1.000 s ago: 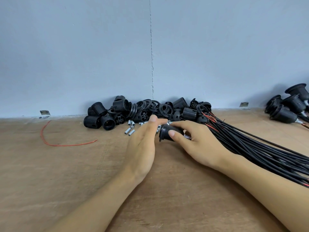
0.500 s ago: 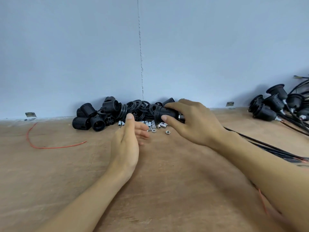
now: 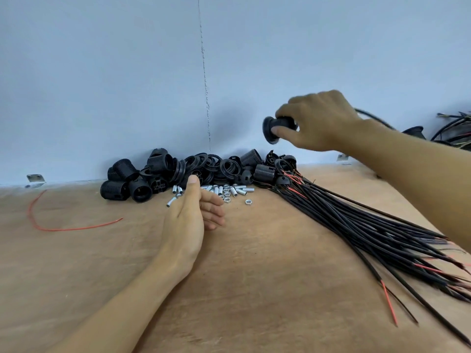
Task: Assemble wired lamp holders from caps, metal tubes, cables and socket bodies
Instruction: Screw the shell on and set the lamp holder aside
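Observation:
My right hand [image 3: 318, 121] grips an assembled black lamp holder [image 3: 274, 129] in the air, high above the table, with its cable trailing off behind my wrist. My left hand [image 3: 190, 220] rests edge-down on the wooden table [image 3: 254, 289], fingers relaxed and empty, just in front of the small metal tubes and nuts [image 3: 229, 191]. A pile of black socket bodies, caps and rings [image 3: 193, 171] lies against the wall. A bundle of black cables with red cores [image 3: 369, 225] fans out to the right.
A loose red wire [image 3: 51, 222] lies at the left. Finished lamp holders with cables [image 3: 453, 133] sit at the far right by the wall. Metal brackets [image 3: 34, 179] fix the table to the blue wall.
My right hand has lifted the lamp holder up and to the right, away from the pile. My left hand has let go of it and settled on the table.

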`<state>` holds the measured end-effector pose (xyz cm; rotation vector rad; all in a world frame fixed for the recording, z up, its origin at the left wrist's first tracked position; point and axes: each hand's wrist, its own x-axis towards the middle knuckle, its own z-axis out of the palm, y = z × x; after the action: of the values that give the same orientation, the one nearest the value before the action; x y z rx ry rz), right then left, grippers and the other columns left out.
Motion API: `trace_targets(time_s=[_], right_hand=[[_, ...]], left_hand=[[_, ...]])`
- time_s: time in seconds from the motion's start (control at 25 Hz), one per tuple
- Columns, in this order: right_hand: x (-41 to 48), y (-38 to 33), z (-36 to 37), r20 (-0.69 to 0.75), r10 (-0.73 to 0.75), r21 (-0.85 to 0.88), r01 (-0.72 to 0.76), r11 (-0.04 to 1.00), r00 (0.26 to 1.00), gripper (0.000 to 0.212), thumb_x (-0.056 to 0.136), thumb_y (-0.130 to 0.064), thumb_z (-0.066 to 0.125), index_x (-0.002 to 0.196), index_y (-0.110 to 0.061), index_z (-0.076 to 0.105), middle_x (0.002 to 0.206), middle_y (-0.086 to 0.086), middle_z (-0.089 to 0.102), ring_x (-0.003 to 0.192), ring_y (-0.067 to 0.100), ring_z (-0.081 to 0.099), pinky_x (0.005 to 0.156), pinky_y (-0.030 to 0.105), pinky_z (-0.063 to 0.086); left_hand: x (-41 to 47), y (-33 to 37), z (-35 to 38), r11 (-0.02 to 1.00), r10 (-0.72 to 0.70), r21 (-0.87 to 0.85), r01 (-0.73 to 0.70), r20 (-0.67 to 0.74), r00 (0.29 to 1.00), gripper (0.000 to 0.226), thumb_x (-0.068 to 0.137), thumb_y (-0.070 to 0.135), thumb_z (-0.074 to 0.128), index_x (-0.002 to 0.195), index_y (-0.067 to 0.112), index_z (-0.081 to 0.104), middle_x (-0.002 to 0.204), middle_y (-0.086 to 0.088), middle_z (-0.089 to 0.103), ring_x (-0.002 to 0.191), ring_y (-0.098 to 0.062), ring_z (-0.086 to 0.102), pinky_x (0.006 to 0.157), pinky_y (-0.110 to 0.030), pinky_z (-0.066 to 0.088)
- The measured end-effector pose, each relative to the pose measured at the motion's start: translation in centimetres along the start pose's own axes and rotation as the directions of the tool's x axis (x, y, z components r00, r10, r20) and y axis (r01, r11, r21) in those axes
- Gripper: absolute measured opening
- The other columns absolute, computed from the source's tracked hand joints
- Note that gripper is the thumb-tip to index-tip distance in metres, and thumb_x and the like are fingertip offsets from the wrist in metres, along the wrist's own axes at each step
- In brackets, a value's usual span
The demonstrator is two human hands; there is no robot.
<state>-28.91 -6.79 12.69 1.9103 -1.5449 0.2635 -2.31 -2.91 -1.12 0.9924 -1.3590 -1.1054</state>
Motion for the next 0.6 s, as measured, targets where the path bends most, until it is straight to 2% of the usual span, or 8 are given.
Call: trace_targets(time_s=[0.08, 0.2, 0.28, 0.36, 0.4, 0.48, 0.56, 0.6], right_hand=[[-2.0, 0.5, 3.1, 0.092, 0.148, 0.055, -0.154, 0.987, 0.985, 0.042, 0.096, -0.059, 0.039, 0.110, -0.028, 0.064, 0.107, 0.001, 0.065, 0.095, 0.032, 0.064, 0.068, 0.035, 0.037], [-6.3, 0.8, 7.8, 0.181, 0.368, 0.145, -0.395, 0.907, 0.912, 0.043, 0.101, -0.052, 0.037, 0.122, -0.022, 0.059, 0.115, 0.006, 0.062, 0.102, 0.034, 0.063, 0.073, 0.038, 0.039], [-8.1, 1.4, 9.9, 0.241, 0.494, 0.217, -0.542, 0.812, 0.835, 0.042, 0.102, -0.047, 0.038, 0.123, -0.016, 0.057, 0.118, 0.012, 0.061, 0.104, 0.036, 0.061, 0.075, 0.040, 0.040], [-8.8, 2.4, 11.0, 0.294, 0.609, 0.296, -0.676, 0.675, 0.737, 0.043, 0.102, -0.042, 0.041, 0.126, -0.010, 0.056, 0.125, 0.019, 0.058, 0.112, 0.040, 0.057, 0.084, 0.045, 0.044], [-9.1, 3.0, 11.2, 0.310, 0.646, 0.313, -0.717, 0.623, 0.697, 0.044, 0.102, -0.040, 0.042, 0.128, -0.007, 0.055, 0.129, 0.022, 0.057, 0.117, 0.042, 0.054, 0.090, 0.046, 0.044], [-9.3, 3.6, 11.1, 0.305, 0.694, 0.262, -0.758, 0.598, 0.653, 0.045, 0.101, -0.036, 0.047, 0.133, -0.005, 0.052, 0.134, 0.024, 0.054, 0.124, 0.044, 0.048, 0.098, 0.050, 0.040], [-9.3, 3.7, 10.6, 0.252, 0.709, 0.188, -0.752, 0.632, 0.658, 0.045, 0.098, -0.034, 0.053, 0.135, -0.009, 0.052, 0.138, 0.022, 0.050, 0.129, 0.043, 0.041, 0.103, 0.051, 0.034], [-9.2, 3.5, 10.4, 0.213, 0.691, 0.178, -0.723, 0.668, 0.691, 0.041, 0.095, -0.032, 0.057, 0.132, -0.012, 0.057, 0.136, 0.020, 0.051, 0.127, 0.041, 0.042, 0.102, 0.049, 0.034]], left_hand=[[0.0, 0.1, 0.1, 1.000, -0.004, 0.007, 0.004, 0.005, 1.000, 0.074, 0.105, 0.058, 0.026, 0.080, 0.005, 0.072, 0.071, -0.015, 0.073, 0.062, -0.026, 0.071, 0.060, -0.033, 0.051], [0.0, 0.0, 0.1, 1.000, -0.007, 0.022, 0.007, 0.003, 1.000, 0.075, 0.106, 0.057, 0.025, 0.081, 0.004, 0.072, 0.072, -0.015, 0.073, 0.061, -0.025, 0.071, 0.059, -0.032, 0.051], [0.1, 0.0, 0.1, 1.000, -0.006, 0.030, 0.006, 0.004, 1.000, 0.075, 0.105, 0.058, 0.025, 0.081, 0.004, 0.072, 0.072, -0.015, 0.073, 0.061, -0.025, 0.071, 0.059, -0.031, 0.051], [0.1, 0.1, 0.1, 0.999, -0.007, 0.036, 0.006, 0.008, 1.000, 0.075, 0.105, 0.058, 0.025, 0.081, 0.004, 0.072, 0.072, -0.015, 0.073, 0.061, -0.025, 0.072, 0.060, -0.032, 0.050], [0.1, 0.1, 0.1, 0.999, -0.005, 0.036, 0.005, 0.008, 1.000, 0.075, 0.105, 0.058, 0.025, 0.081, 0.005, 0.072, 0.072, -0.015, 0.073, 0.062, -0.026, 0.072, 0.060, -0.032, 0.050], [0.1, 0.1, 0.1, 1.000, -0.003, 0.030, 0.002, 0.008, 1.000, 0.075, 0.105, 0.058, 0.025, 0.081, 0.004, 0.071, 0.072, -0.015, 0.073, 0.062, -0.028, 0.072, 0.059, -0.032, 0.050], [0.1, 0.1, 0.2, 1.000, -0.003, 0.030, 0.003, 0.011, 1.000, 0.074, 0.105, 0.058, 0.026, 0.082, 0.004, 0.071, 0.073, -0.016, 0.073, 0.063, -0.028, 0.072, 0.059, -0.032, 0.050], [0.1, 0.1, 0.2, 1.000, -0.003, 0.031, 0.003, 0.011, 1.000, 0.074, 0.105, 0.058, 0.026, 0.082, 0.004, 0.071, 0.073, -0.015, 0.073, 0.063, -0.028, 0.072, 0.058, -0.031, 0.050]])
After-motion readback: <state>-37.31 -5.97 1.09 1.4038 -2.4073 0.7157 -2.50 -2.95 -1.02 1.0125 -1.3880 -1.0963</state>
